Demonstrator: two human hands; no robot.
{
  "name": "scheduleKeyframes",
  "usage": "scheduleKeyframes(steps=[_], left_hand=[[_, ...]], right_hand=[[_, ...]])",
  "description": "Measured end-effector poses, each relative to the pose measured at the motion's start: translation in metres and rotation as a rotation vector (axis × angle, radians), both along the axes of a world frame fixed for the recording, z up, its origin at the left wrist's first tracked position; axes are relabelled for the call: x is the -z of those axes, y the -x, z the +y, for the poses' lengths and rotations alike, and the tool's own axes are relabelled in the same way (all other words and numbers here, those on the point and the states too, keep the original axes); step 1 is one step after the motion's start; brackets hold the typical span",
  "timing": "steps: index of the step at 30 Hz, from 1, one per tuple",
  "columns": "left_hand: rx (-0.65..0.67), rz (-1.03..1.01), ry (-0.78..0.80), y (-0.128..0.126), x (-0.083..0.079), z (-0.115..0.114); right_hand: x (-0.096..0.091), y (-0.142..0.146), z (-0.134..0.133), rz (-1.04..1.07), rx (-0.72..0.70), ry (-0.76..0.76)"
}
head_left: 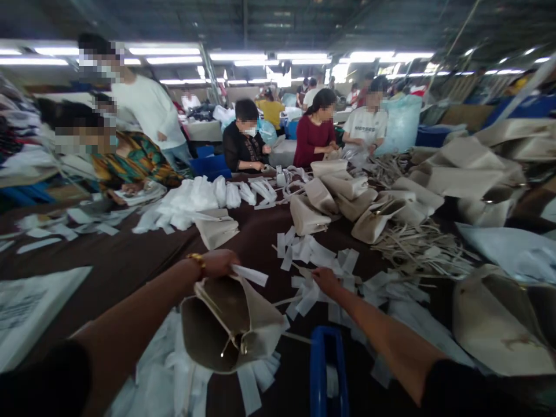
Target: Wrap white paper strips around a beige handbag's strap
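My left hand (218, 262) is closed on a white paper strip (251, 275), right above a beige handbag (232, 324) that lies on its side in front of me. My left wrist wears a gold bracelet (197, 260). My right hand (325, 280) reaches into a loose pile of white paper strips (310, 255) on the dark brown table (130, 255); its fingers press down among them, and I cannot see whether they grip one.
Several beige handbags (343, 197) and a heap of beige straps (421, 249) lie further along the table. White wrapped pieces (195, 200) sit at left centre. Several people sit or stand at the far side. A blue bar (325, 370) rises near my right arm.
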State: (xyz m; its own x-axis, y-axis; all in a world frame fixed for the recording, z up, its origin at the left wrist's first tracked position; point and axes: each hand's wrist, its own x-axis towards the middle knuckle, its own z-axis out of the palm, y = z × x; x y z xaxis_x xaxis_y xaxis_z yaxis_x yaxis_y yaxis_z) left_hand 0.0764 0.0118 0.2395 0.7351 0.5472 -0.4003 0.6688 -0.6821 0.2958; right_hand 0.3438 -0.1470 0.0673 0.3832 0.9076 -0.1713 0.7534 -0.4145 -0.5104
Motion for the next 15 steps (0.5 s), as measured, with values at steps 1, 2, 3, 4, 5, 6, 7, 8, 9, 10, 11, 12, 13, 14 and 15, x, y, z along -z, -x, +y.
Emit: scheduleKeyframes(steps=[1,2,3,4,5,6,7,8,9,10,11,12,13,14,15], left_hand=[[0.04,0.051,-0.052,-0.007,0.005,0.004],[0.037,0.075,-0.077,-0.013,0.013,0.006],[0.025,0.076,-0.099,-0.018,0.022,0.006],[0.011,0.059,-0.114,-0.02,0.031,0.004],[0.001,0.029,-0.116,-0.02,0.039,0.002],[0.0,-0.006,-0.117,-0.017,0.045,-0.002],[0.008,-0.037,-0.114,-0.013,0.049,-0.005],[0.017,-0.076,-0.106,-0.006,0.051,-0.008],[0.025,-0.132,-0.093,0.001,0.051,-0.011],[0.022,-0.213,-0.077,0.01,0.049,-0.014],[-0.002,-0.32,-0.057,0.019,0.045,-0.017],[-0.055,-0.445,-0.03,0.028,0.04,-0.021],[-0.156,-0.578,0.004,0.037,0.035,-0.028],[-0.304,-0.706,0.05,0.045,0.03,-0.037],[-0.486,-0.815,0.114,0.053,0.025,-0.05]], right_hand=[[0.007,0.006,0.014,-0.024,-0.001,0.021],[0.013,0.013,0.024,-0.046,0.002,0.038],[0.019,0.02,0.032,-0.066,0.011,0.054],[0.023,0.026,0.038,-0.083,0.022,0.068],[0.027,0.03,0.041,-0.097,0.033,0.081],[0.029,0.033,0.043,-0.105,0.043,0.091],[0.03,0.034,0.044,-0.107,0.053,0.101],[0.029,0.034,0.044,-0.102,0.061,0.112],[0.027,0.032,0.044,-0.091,0.068,0.123],[0.023,0.029,0.045,-0.073,0.078,0.135],[0.018,0.026,0.045,-0.051,0.09,0.142],[0.011,0.023,0.046,-0.025,0.103,0.142],[0.002,0.021,0.046,0.008,0.115,0.133],[-0.008,0.021,0.045,0.052,0.125,0.118],[-0.019,0.023,0.043,0.107,0.132,0.1]])
